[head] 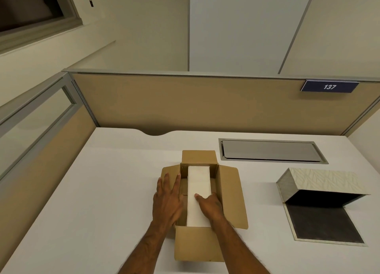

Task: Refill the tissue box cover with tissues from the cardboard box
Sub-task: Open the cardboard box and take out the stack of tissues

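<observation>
Head view: blue plate point(329, 86) on the partition reads "137"; no other writing legible. Open cardboard box point(230, 195) on the white desk point(82, 201), flaps splayed, holds a white tissue stack point(199, 183); tissue box cover point(320, 183) lies open and dark inside, well apart to the right. Left hand point(167, 201) flat, fingers spread on the left flap, gripping nothing; right hand point(209, 207) inside the box, thumb on the stack, fingers hidden at its right side—hold cannot be confirmed.

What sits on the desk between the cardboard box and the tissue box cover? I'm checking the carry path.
Nothing: in the head view, bare white desk separates the cardboard box from the tissue box cover.
</observation>
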The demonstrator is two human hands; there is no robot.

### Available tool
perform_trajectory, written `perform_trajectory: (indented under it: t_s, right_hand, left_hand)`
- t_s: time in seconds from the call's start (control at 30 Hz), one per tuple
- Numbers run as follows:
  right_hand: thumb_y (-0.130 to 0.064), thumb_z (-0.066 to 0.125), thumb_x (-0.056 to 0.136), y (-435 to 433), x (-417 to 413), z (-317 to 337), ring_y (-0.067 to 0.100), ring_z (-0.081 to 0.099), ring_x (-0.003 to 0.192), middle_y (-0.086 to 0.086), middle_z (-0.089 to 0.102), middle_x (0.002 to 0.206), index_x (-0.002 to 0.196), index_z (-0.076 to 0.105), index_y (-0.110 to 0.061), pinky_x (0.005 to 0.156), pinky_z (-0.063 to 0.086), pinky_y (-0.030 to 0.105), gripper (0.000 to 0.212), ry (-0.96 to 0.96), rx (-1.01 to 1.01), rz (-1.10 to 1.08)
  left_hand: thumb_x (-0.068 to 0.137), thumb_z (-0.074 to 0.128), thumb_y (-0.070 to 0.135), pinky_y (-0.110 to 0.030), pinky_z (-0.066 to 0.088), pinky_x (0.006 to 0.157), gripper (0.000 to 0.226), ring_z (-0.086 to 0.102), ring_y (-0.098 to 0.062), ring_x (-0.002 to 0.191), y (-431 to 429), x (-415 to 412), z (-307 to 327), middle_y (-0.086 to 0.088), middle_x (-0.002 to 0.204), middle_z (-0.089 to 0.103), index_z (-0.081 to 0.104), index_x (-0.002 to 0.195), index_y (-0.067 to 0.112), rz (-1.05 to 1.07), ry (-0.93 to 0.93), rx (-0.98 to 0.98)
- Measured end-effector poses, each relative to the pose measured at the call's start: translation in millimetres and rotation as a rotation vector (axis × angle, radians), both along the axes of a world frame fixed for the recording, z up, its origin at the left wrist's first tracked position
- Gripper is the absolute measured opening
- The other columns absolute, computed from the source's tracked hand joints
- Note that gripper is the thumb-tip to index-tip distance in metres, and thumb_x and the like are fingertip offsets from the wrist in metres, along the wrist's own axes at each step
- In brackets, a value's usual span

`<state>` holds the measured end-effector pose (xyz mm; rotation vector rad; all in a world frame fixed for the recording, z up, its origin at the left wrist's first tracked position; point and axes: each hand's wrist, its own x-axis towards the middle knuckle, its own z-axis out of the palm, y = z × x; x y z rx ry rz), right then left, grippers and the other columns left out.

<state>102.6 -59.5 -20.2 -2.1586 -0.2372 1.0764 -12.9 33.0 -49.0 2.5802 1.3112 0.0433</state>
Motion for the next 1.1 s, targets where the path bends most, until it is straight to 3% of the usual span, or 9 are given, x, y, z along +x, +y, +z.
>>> perform_trajectory:
  t_s: [0.2,0.4,0.67,0.9,1.1]
  right_hand:
    - [-0.041,0.067,0.088,1,2,-4,0.031,0.055,0.123,0.014,0.053,0.138,0.134,0.042,-0.006,0.101,0.05,0.038,0.064,0.017,-0.019,-0.01]
    - [-0.037,0.07,0.086,2,7,-6,0.031,0.06,0.114,0.015,0.06,0.129,0.129,0.05,-0.006,0.099,0.053,0.042,0.056,0.183,0.053,-0.018]
    - [-0.031,0.074,0.083,6,9,-12,0.034,0.063,0.11,0.018,0.063,0.125,0.13,0.053,-0.003,0.099,0.052,0.049,0.058,0.299,0.116,-0.075]
    - [-0.033,0.079,0.078,6,4,-17,0.031,0.063,0.109,0.017,0.06,0.127,0.133,0.042,-0.004,0.096,0.054,0.046,0.073,0.332,0.16,-0.133]
    - [-0.035,0.084,0.07,1,6,-21,0.03,0.067,0.103,0.015,0.065,0.119,0.13,0.048,-0.006,0.091,0.057,0.046,0.076,0.394,0.218,-0.168]
  left_hand:
    - [0.093,0.035,0.052,-0.05,0.033,0.112,0.073,0.006,-0.036,0.149,-1,0,-2,-0.008,0.164,0.003,-0.004,0.152,0.035,0.006,0.027,0.024]
    - [0.094,0.038,0.049,-0.053,0.033,0.111,0.07,0.006,-0.036,0.149,-1,0,-3,-0.009,0.163,0.006,0.002,0.152,0.034,0.01,-0.026,0.006]
    - [0.095,0.03,0.051,-0.05,0.033,0.112,0.068,0.003,-0.035,0.149,-1,-1,-1,-0.008,0.164,0.001,-0.005,0.151,0.035,0.016,0.002,0.023]
    - [0.095,0.034,0.053,-0.05,0.029,0.114,0.071,0.002,-0.035,0.149,0,-2,-1,-0.009,0.164,0.001,-0.003,0.152,0.035,0.018,0.019,0.021]
    - [0.095,0.032,0.053,-0.049,0.03,0.114,0.068,0.002,-0.035,0.149,-1,-3,0,-0.008,0.164,0.002,-0.001,0.152,0.035,0.023,0.034,0.034]
